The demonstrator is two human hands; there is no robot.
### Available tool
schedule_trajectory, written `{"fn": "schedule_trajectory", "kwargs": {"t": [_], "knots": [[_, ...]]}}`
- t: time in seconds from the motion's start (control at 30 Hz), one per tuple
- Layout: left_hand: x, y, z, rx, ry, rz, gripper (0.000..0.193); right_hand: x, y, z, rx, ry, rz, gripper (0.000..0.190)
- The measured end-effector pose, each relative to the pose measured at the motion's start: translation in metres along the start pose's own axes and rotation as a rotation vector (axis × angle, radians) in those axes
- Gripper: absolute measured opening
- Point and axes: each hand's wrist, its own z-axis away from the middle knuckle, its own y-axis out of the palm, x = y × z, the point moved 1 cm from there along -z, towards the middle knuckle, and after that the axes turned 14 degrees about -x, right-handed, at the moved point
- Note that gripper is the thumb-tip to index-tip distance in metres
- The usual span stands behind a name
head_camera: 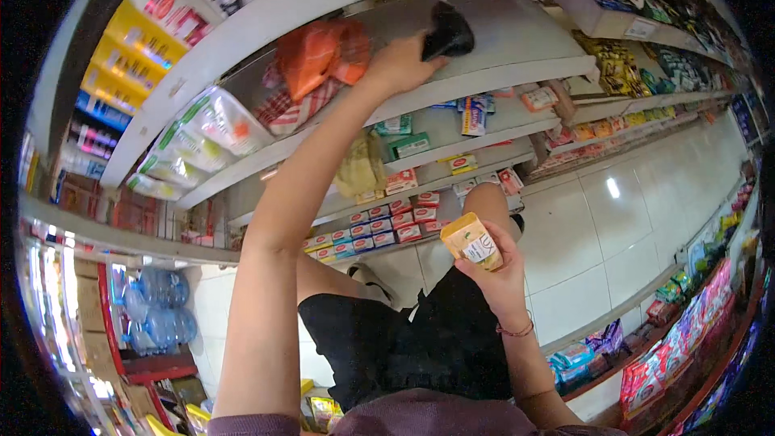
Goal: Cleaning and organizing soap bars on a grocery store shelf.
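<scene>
My left hand (404, 65) stretches forward over a grey shelf board (514, 30). It grips a blurred black item (448, 33), perhaps a bunched cloth, at the board's surface. An orange plastic bag (312, 57) and a red-and-white checked cloth (303, 106) lie on the same board, left of that hand. Close to my body, above my lap, my right hand (499, 272) holds a yellow Lux soap box (475, 242) tilted, its printed face towards me.
Lower shelves carry stacked soap boxes (381, 227), green boxes (408, 145) and a yellowish cloth (360, 169). White pouches (200, 133) stand at the left. Another stocked shelf (672, 345) runs along the right, beyond the tiled floor (581, 218). Blue water jugs (160, 309) sit lower left.
</scene>
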Motion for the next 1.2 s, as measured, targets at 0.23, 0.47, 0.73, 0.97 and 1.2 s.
{"fn": "schedule_trajectory", "kwargs": {"t": [0.23, 0.47, 0.73, 0.97, 1.2], "knots": [[-0.089, -0.076, 0.109, 0.150, 0.113, 0.236, 0.053, -0.006, 0.007, -0.003, 0.181, -0.034, 0.081, 0.051], [-0.070, -0.125, 0.278, 0.014, -0.368, 0.759, 0.035, -0.024, 0.059, 0.032, 0.321, 0.091, 0.040, 0.048], [-0.009, -0.114, 0.388, -0.510, -0.770, 0.722, 0.032, -0.092, 0.156, 0.071, 0.613, 0.144, 0.305, 0.034], [0.113, -0.062, 0.431, -1.079, -1.287, 1.714, 0.049, -0.164, 0.227, 0.040, 0.623, 0.118, 0.529, 0.030], [0.220, 0.007, 0.370, -1.044, -1.470, 1.660, 0.055, -0.173, 0.254, 0.047, 0.394, 0.402, 0.249, 0.040]]}}
